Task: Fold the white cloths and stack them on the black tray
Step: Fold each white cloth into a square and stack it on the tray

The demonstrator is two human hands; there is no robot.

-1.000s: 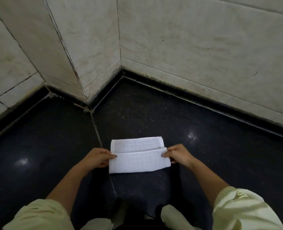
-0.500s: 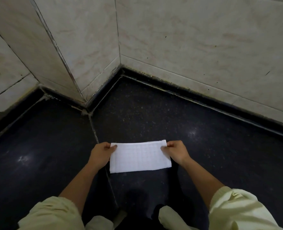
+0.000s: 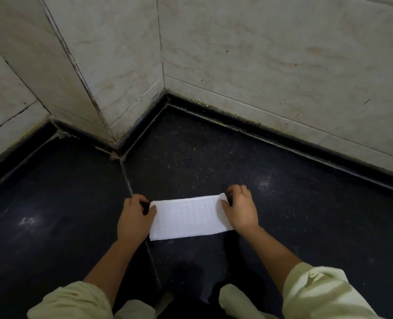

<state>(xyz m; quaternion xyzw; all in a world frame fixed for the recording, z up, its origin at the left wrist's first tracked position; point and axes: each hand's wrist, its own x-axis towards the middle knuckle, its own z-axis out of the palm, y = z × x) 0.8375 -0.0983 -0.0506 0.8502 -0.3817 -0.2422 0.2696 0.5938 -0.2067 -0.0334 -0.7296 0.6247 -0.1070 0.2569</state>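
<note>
A white cloth (image 3: 188,217) with a fine grid weave lies folded into a flat rectangle on the dark speckled countertop (image 3: 214,157), just in front of me. My left hand (image 3: 134,218) pinches its left end near the far corner, fingers curled over the edge. My right hand (image 3: 240,209) pinches the right end; the far right corner of the cloth curls up against my fingers. No black tray is in view.
Pale marbled wall tiles (image 3: 260,65) rise behind the counter and form a corner at the back. A grout seam (image 3: 127,178) runs across the dark surface from that corner toward me. Pale green sleeves (image 3: 317,293) cover my forearms at the bottom.
The near half of the cloth was lifted over the far half, so the two offset layers became one aligned rectangle. Both hands moved to the far corners and hold them there.
</note>
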